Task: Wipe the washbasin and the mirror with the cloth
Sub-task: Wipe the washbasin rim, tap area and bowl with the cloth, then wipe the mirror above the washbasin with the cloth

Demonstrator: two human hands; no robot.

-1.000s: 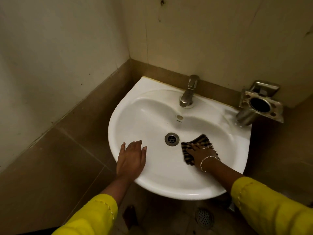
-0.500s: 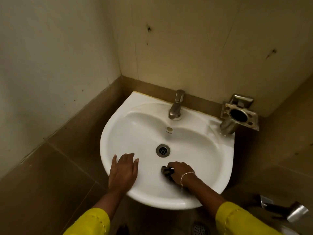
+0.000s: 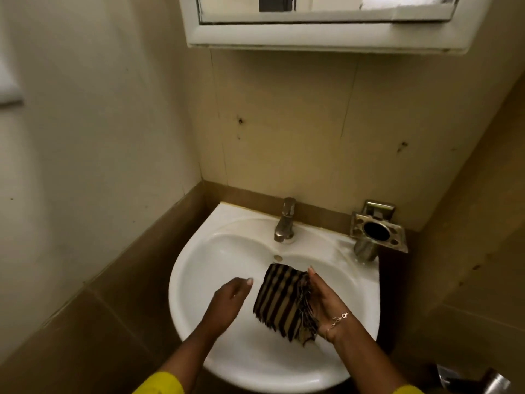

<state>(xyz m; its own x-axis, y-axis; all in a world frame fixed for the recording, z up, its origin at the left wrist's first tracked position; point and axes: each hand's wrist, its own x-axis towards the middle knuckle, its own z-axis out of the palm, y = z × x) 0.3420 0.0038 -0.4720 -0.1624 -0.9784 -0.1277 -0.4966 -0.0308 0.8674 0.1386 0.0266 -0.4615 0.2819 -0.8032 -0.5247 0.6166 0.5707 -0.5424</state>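
Two yellow sleeves (image 3: 160, 384) enter over the near rim of the washbasin (image 3: 193, 322). The left hand (image 3: 227, 300) hovers above the left half of the bowl, fingers straight and loosely spread, holding nothing; its fingertips are just beside the cloth (image 3: 281, 302) but apart from it. The right hand (image 3: 324, 304), palm turned inward and fingers almost straight, carries the striped, fringed cloth, which lies folded across palm and fingers and hangs over the middle of the bowl, clear of the porcelain. Whether the thumb pins the cloth is hidden. The drain is covered from view by the cloth. At the back rim stands the tap (image 3: 285, 223); at the back right corner a metal holder (image 3: 377, 231) is fixed to the wall. Above, at the top edge, is the mirror (image 3: 312, 8) in its white frame.

Judged progress: the cloth is off the basin and appears to be undergoing refolding, which suggests the basin stage is at or near its end. The mirror stage appears not yet begun.
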